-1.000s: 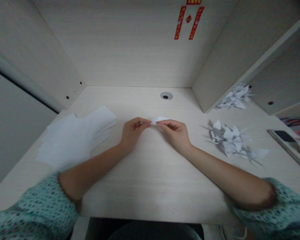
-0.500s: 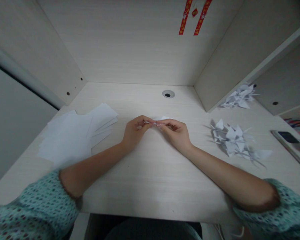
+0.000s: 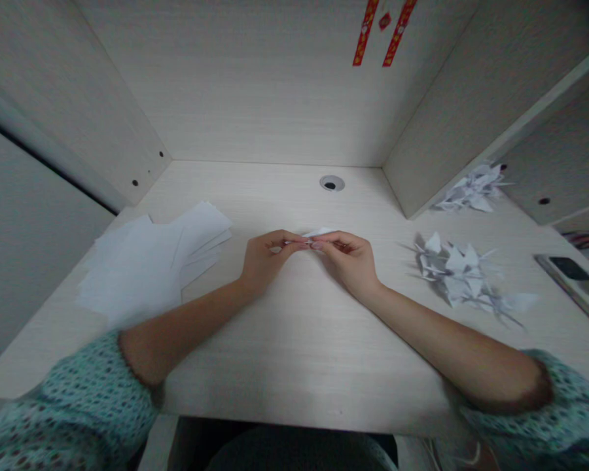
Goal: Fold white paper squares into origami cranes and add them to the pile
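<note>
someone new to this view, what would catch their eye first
Probably the vivid red strips on the back panel, top right of centre. Then the left hand and right hand, pinching a small white paper between them mid-picture. At the right lie spiky folded papers, across from overlapping plain sheets at the left.

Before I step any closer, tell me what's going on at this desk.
A person pinches a small piece of white paper between the fingertips of the left hand and the right hand, over the middle of the desk. Loose white sheets lie spread to the left. A cluster of folded paper shapes sits to the right, with a second cluster behind it.
</note>
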A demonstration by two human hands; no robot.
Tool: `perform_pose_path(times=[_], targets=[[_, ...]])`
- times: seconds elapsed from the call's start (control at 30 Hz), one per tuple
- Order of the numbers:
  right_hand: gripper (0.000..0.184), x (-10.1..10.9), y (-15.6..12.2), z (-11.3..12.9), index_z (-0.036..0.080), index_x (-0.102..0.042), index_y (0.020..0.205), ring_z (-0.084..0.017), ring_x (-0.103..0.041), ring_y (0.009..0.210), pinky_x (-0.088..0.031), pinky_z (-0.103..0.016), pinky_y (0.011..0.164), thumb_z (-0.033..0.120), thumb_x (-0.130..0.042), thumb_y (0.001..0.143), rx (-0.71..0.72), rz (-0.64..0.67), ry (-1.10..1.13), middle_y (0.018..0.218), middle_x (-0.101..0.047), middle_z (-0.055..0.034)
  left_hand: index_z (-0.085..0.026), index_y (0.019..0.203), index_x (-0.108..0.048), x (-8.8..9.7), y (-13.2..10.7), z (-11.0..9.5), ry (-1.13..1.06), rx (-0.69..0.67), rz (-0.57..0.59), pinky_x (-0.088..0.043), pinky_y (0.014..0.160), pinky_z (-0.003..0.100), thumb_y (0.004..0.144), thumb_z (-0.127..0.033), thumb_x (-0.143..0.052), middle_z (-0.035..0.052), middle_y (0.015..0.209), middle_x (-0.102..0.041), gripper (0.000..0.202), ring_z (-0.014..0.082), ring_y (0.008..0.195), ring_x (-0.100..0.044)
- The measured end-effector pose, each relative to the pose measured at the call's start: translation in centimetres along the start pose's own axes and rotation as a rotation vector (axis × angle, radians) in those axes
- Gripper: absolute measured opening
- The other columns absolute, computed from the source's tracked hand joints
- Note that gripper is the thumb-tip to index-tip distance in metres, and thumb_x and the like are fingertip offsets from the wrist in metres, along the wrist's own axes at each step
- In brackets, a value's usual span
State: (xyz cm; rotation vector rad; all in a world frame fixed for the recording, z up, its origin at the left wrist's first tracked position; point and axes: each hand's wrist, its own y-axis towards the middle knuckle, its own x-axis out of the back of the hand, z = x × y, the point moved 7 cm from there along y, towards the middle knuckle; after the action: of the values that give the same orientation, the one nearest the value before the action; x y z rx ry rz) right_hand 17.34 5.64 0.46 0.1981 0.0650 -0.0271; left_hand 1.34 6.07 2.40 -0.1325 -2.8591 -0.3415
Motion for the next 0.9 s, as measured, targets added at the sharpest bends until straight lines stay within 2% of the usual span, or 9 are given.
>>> perform_pose_path(times=[0.27, 0.67, 0.9], targets=[[0.008, -0.2, 0.1, -0.4, 0.024, -0.075, 0.072, -0.015, -0.067, 0.071, -0.052, -0.032, 0.075, 0.029, -0.077, 0.067, -0.061, -0.013, 0.102, 0.076, -0.075, -0.0011, -0.02, 0.078, -0.075, -0.3, 0.2, 1.2, -0.154, 0.058, -0.019, -0.051, 0.078, 0.029, 0.068, -0.036, -0.074, 0.0035, 0.083, -0.075, 0.019, 0.017, 0.079, -0.068], [0.009, 0.3, 0.1, -0.4, 0.023, -0.076, 0.074, -0.015, -0.067, 0.072, -0.051, -0.03, 0.074, 0.028, -0.077, 0.066, -0.03, -0.076, 0.071, 0.077, -0.075, -0.0013, -0.017, 0.073, -0.073, 0.1, 0.3, 2.1, -0.232, 0.162, -0.055, -0.052, 0.072, 0.029, 0.06, -0.036, -0.079, 0.0044, 0.078, -0.074, 0.024, 0.0165, 0.073, -0.067], [0.01, 0.4, 0.0, 0.0, 0.023, -0.075, 0.076, -0.017, -0.067, 0.075, -0.051, -0.032, 0.076, 0.028, -0.076, 0.067, 0.002, -0.075, 0.015, 0.08, -0.075, -0.0022, -0.017, 0.072, -0.071, -0.1, 0.4, 2.4, -0.273, 0.184, -0.03, -0.05, 0.069, 0.026, 0.061, -0.035, -0.079, 0.004, 0.078, -0.074, 0.023, 0.0143, 0.07, -0.066]])
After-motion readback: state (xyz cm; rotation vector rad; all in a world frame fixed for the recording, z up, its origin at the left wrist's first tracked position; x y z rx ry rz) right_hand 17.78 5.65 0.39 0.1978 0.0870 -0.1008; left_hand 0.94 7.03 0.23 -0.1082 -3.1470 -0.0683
